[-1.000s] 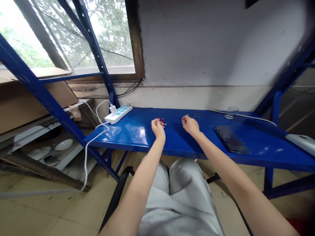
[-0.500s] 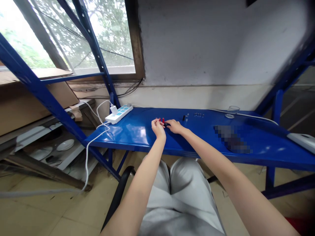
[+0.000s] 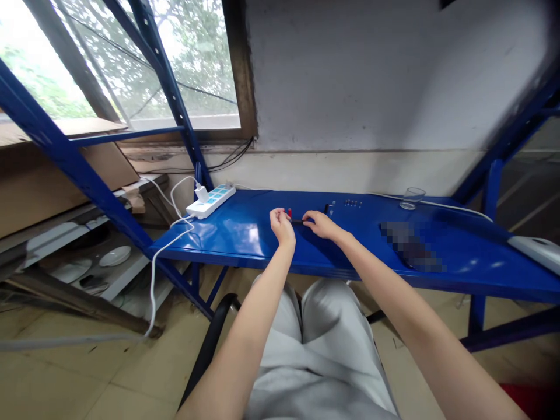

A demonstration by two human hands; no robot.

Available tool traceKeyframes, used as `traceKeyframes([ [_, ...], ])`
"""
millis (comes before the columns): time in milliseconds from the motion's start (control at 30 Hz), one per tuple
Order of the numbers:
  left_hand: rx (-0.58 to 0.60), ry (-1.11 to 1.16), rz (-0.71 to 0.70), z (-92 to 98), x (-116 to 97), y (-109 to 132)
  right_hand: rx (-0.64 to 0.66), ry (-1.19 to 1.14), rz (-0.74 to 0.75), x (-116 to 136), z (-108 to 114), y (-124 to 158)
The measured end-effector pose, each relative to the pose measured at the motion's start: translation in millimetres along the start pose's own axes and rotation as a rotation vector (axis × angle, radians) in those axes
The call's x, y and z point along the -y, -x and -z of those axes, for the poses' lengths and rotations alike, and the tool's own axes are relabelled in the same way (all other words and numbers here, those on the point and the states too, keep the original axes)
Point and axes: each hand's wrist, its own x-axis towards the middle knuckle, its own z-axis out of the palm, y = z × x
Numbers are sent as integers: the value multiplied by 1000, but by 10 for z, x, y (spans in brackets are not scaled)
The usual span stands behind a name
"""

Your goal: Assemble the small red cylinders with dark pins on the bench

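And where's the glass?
In the head view, the glass is at the back of the blue table, near the wall, to the right of the small bits.

Daylight floods in through the window (image 3: 203, 67) on the left — partly burnt white — and glares off the blue surface (image 3: 238, 224); the wall (image 3: 350, 70) dims rightward, edges stretch, and pixelation masks a dark item (image 3: 409, 248).

1. One left hand (image 3: 283, 228), one right hand (image 3: 322, 225).
2. One long black stick (image 3: 297, 221).
3. One short black piece (image 3: 326, 209).
4. At least one red piece (image 3: 289, 213).
5. One clear glass (image 3: 411, 202).
6. One power strip (image 3: 212, 202).
7. Two plates (image 3: 115, 256).
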Motion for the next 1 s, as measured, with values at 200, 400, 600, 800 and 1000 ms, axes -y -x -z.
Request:
traceKeyframes([
  [200,98,-79,-125,-7,-129,93,-310,-346,-47,-44,25,219],
  [400,521,-160,-71,-50,-8,147,-465,-207,-19,-55,-89,323],
  [600,595,-172,-86,-51,72,128,-482,-171,-32,-52,-89,372],
  [800,606,-181,-51,-49,49,125,-486,-157,-36,-34,-84,389],
  [1000,588,-159,28,-52,56,120,-470,-149,-54,7,-48,412],
])
